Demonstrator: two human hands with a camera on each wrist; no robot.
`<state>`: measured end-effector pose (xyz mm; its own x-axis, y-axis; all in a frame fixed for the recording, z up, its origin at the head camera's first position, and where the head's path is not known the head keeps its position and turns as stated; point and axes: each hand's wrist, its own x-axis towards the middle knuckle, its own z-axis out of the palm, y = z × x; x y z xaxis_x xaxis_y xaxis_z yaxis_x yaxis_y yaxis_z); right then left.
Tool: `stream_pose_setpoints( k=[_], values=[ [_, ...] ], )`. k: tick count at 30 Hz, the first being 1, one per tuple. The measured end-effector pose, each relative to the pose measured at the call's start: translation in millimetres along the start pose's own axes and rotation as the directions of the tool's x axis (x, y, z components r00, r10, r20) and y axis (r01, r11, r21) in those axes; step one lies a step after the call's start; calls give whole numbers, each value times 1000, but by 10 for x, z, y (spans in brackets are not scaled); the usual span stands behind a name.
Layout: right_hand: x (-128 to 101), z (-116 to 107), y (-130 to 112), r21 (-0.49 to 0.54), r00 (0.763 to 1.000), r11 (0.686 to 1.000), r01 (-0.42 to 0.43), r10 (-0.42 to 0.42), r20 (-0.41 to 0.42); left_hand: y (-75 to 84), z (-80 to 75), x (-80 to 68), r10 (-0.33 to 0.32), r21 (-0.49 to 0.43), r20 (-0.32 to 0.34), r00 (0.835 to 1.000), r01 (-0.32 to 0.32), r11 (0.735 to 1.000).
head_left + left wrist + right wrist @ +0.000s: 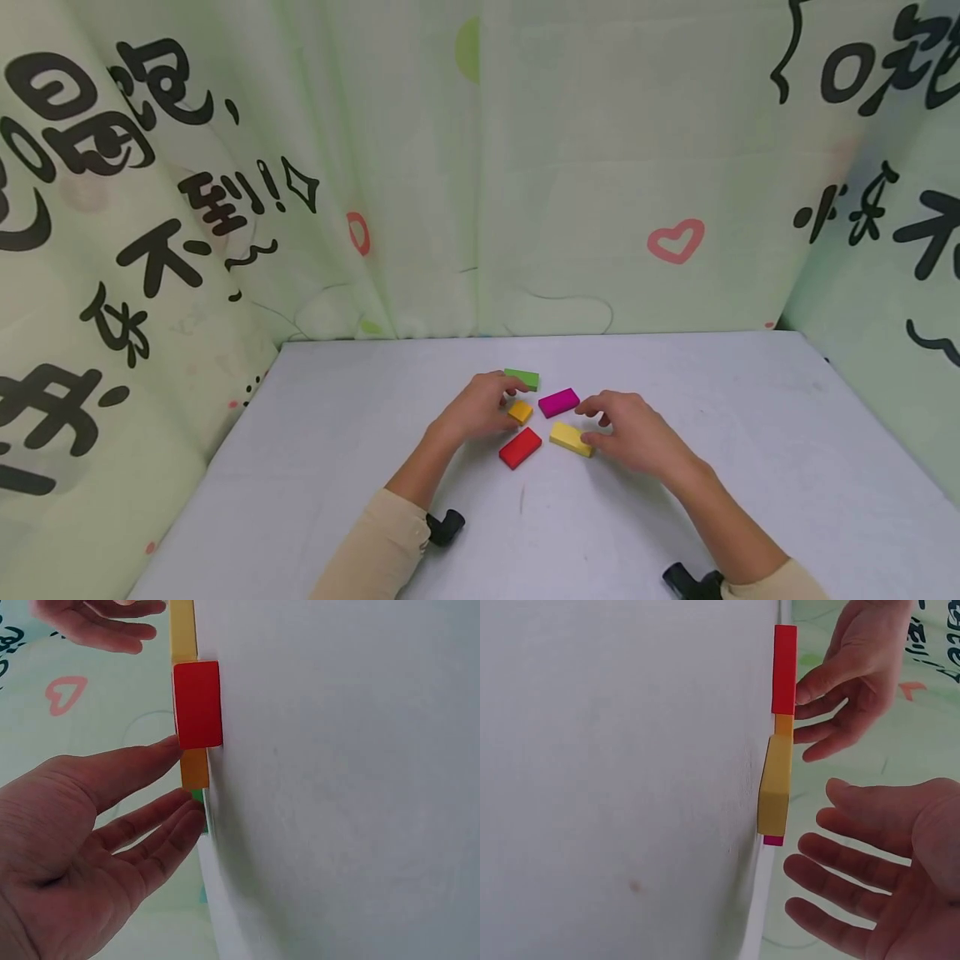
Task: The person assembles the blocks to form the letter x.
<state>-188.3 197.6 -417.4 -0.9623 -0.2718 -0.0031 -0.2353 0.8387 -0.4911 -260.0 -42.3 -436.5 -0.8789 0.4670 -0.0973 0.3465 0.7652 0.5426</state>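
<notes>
Five small blocks lie on the table: green (pixel 523 380), magenta (pixel 558 403), orange (pixel 521 412), yellow (pixel 571 439) and red (pixel 520 448). My left hand (pixel 486 407) is over the left side of the group, its thumb and fingers spread either side of the orange block. In the left wrist view, the left thumb overlaps the lower corner of the red block (pixel 199 705). On the right, my right hand (pixel 639 432) has thumb and fingers apart, thumb by the yellow block's right end and index finger beside the magenta block. The right wrist view shows nothing between its fingers.
A white cloth covers the table (pixel 337 417). Behind and on both sides hangs a pale green curtain (pixel 570 183) with black lettering and pink hearts. Each wrist carries a black camera mount, such as the left one (pixel 447 527).
</notes>
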Motion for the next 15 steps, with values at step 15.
stream_pose_setpoints(
  k=[15],
  values=[
    [29, 44, 7, 6, 1000, 1000, -1, 0, 18, 43, 57, 39, 7, -2, 13, 1000, -7, 1000]
  ],
)
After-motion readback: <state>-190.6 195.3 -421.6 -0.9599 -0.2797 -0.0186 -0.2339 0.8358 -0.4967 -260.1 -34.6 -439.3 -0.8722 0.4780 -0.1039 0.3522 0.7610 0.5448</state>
